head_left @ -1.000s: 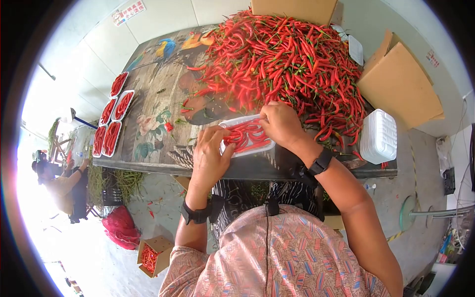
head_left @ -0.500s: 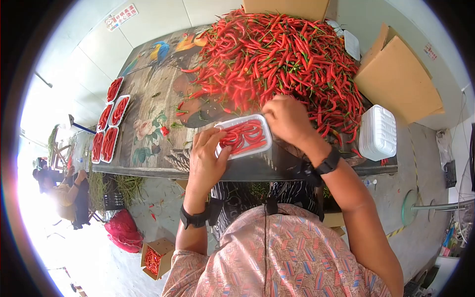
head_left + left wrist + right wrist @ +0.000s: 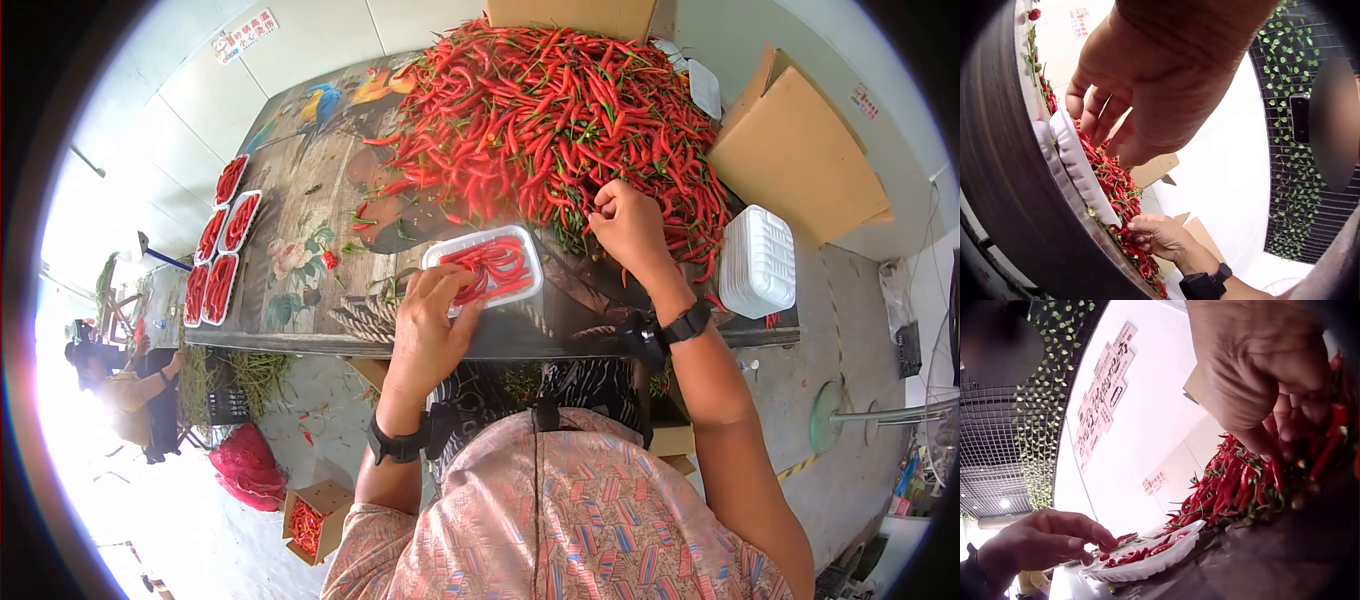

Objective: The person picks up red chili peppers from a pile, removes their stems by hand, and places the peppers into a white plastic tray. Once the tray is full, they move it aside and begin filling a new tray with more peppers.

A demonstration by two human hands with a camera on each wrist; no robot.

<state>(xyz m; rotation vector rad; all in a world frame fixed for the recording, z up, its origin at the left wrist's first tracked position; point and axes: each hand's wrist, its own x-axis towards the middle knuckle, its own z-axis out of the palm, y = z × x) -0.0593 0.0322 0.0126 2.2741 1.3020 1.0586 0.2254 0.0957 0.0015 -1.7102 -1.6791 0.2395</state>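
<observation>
A white plastic tray [image 3: 537,262] with several red chili peppers [image 3: 497,265] in it lies near the table's front edge. My left hand [image 3: 428,318] is at the tray's left end, fingers relaxed and reaching over its rim onto the peppers; in the right wrist view its thumb hangs by the side of the tray. My right hand [image 3: 632,230] is at the front of a big heap of red chilies [image 3: 590,110], to the right of the tray. Its thumb and fingers pinch a red chili [image 3: 1277,474] at the heap's edge, with the other fingertips partly hidden among the chilies.
A stack of white trays [image 3: 760,262] stands at the table's right end. Several filled trays [image 3: 220,288] lie at the left end. Behind the heap and to its right are cardboard boxes [image 3: 800,160]. Another person [image 3: 130,390] sits at far left.
My right hand has left the tray's right end and moved right to the heap. The left hand stays at the tray's left end; the tray has shifted slightly left.
</observation>
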